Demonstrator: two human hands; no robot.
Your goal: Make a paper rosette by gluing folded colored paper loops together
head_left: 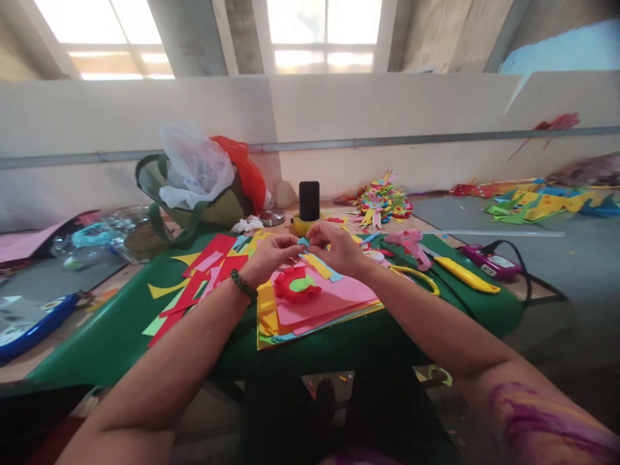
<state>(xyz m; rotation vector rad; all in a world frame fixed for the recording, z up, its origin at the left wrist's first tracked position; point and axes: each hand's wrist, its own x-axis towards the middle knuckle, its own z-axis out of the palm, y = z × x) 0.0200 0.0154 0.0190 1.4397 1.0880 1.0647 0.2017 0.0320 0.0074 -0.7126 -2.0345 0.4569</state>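
Note:
Fingertips of my left hand point(271, 256) and my right hand point(340, 249) meet over the work surface, both pinching a small blue felt-like piece point(303, 241). Much of that piece is hidden by the fingers. Just below them lies a red flower point(285, 288) with a light green centre, resting on a stack of pink sheets point(334, 310) with yellow and blue layers beneath. A yellow strip point(318, 265) and a light blue strip point(335, 276) lie under my right hand. A dark beaded bracelet is on my left wrist.
Red strips point(186, 300) lie left on the green cover point(111, 323). To the right are a pink glue gun point(411, 247), a yellow utility knife point(467, 275) and a purple device point(490, 262). Behind stand a phone point(309, 201), a colourful flower pile point(382, 205) and a green bag point(220, 216).

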